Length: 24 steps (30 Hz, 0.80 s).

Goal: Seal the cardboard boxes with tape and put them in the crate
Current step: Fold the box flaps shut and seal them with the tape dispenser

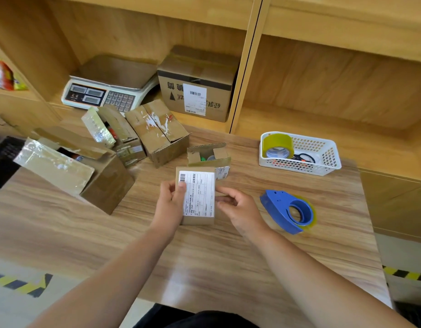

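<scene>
The left hand (170, 204) grips the small box (197, 217) along its left edge, thumb curled over onto the white label (200, 197). The right hand (237, 209) pinches the box's right side between thumb and bent fingers. The small box sits in the middle of the frame, low over the wooden table (204, 261); whether it rests on the wood I cannot tell. Its long axis runs up and down the frame, away from the person. The labelled face is turned upward and the barcode end points to the top of the frame.

Just above it stands an open box (208, 155), flaps up. To the right a blue tape dispenser (290, 211) lies on its side. In the upper right a white basket (332, 157) holds a yellow tape roll (278, 144) and scissors (307, 157). To the left are more open cardboard boxes (105, 183), some flaps shiny with old tape. At upper left a scale (105, 91) sits on the shelf, with a sealed box (197, 84) beside it.
</scene>
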### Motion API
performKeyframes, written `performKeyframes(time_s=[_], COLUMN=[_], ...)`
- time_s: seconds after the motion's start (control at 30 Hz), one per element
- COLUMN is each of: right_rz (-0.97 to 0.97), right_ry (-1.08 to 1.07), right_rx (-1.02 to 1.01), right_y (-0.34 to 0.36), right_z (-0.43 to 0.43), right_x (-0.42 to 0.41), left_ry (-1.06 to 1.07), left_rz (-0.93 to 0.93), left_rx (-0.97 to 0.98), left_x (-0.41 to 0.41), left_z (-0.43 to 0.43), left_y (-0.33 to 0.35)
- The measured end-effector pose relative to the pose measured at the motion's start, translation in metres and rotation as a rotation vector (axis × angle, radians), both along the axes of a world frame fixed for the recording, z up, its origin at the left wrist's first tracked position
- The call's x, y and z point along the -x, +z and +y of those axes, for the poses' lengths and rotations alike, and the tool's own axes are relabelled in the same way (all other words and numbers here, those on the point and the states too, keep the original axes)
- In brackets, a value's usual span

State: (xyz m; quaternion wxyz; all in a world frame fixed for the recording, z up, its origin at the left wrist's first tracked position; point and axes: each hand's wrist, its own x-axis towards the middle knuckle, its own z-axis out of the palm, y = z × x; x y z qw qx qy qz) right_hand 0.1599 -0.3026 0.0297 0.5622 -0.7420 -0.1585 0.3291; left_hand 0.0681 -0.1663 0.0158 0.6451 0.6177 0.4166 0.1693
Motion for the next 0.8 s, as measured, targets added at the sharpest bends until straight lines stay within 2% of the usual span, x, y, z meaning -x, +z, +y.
performKeyframes(time_s=[0.17, 0.27, 0.47, 0.63, 0.8], right_rz=[0.027, 0.061, 0.167, 0.108, 0.074], right_ry=[-0.017, -0.101, -0.201, -0.199, -0.182], right_rx=[-0.038, -0.088, -0.143, -0.16, -0.141], right_y=[0.01, 0.013, 0.022, 0.031, 0.04], right_z=[0.012, 0.018, 0.026, 0.026, 0.026], right_x=[0.011, 0.015, 0.014, 0.012, 0.012], left_ry=[0.065, 0.078, 0.025, -0.022, 0.034], left_rz=[-0.016, -0.067, -0.076, -0.016, 0.031], left_rx=[0.223, 0.342, 0.566, 0.575, 0.589], left_x=[0.002, 0.001, -0.007, -0.014, -0.017], left_z=[0.012, 0.019, 0.032, 0.039, 0.045], left_y=[0.012, 0.019, 0.026, 0.034, 0.038])
